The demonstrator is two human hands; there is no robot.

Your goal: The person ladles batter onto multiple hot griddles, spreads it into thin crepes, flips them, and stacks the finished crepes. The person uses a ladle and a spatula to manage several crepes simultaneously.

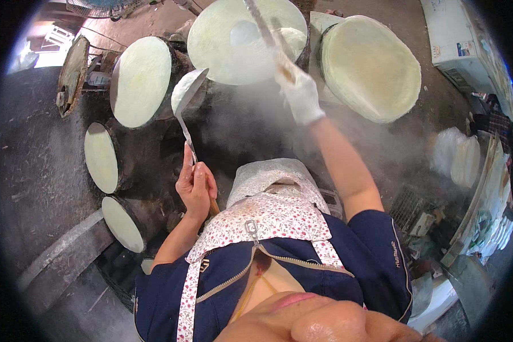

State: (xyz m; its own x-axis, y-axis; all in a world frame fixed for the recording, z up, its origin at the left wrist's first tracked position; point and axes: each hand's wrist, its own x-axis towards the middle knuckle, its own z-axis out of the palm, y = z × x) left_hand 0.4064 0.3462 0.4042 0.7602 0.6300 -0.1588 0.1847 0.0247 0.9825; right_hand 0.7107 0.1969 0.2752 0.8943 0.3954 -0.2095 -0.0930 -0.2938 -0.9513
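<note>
My left hand (196,188) is closed around the handle of a metal ladle (190,92). The ladle's bowl, coated with white batter, is raised left of a large round griddle (216,55) covered in a pale layer. In a white knit glove, my right hand (300,92) grips a long flat stick (260,23) crusted with white residue. The stick reaches over the griddle's right part, where a folded or heaped pale piece (293,38) lies. A whiter round patch (244,33) shows at the griddle's middle. Steam blurs the griddle's near edge.
A thick stack of pale round sheets (372,68) stands right of the griddle. More pale-topped rounds (142,81) curve down the left side, beside a lid-like disc (73,77). A fan (104,7) is at the far left, a white appliance (461,47) at the right.
</note>
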